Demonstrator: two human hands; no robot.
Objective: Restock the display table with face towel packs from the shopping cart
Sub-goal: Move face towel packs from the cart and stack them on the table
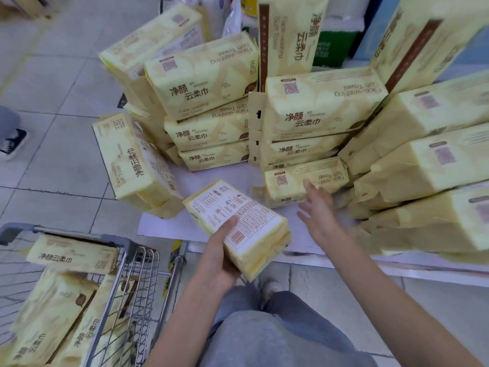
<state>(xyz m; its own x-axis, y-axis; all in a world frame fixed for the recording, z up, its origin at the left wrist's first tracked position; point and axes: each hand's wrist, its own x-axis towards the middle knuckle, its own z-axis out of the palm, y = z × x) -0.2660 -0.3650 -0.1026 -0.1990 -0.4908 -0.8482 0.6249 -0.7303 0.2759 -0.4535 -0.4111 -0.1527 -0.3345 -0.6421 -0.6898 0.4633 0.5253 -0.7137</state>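
A: Left hand [219, 260] grips a pack [239, 226], back label up, thumb on top, fingers underneath. It's over the near edge of the table [164, 223], not set down yet.

B: Right hand [316, 207]?

A: Released, fingers spread, holding nothing. It reaches toward the low pack [304, 184] at the foot of the middle stack [312, 123]. Touching or just short, can't tell, it's blurred.

B: Step in hand?

A: Placing, I'd say. A bare patch of table sits between the leaning pack [132, 162] on the left and that low pack. Likely slot.

B: How to do it well?

A: Flip the pack so the front print shows like the others. Lay it flat, long side matching the stacks, and push it back against the row. Use the free hand to steady the low pack while it slides in.

B: Risks?

A: The leaning pack tilts over the table edge; a bump could tip it to the floor. The right-side piles [423, 165] look slumped too, so no shoving.

B: Left to do?

A: Plenty. The cart [132, 263] at lower left has several packs [71, 258] in it.
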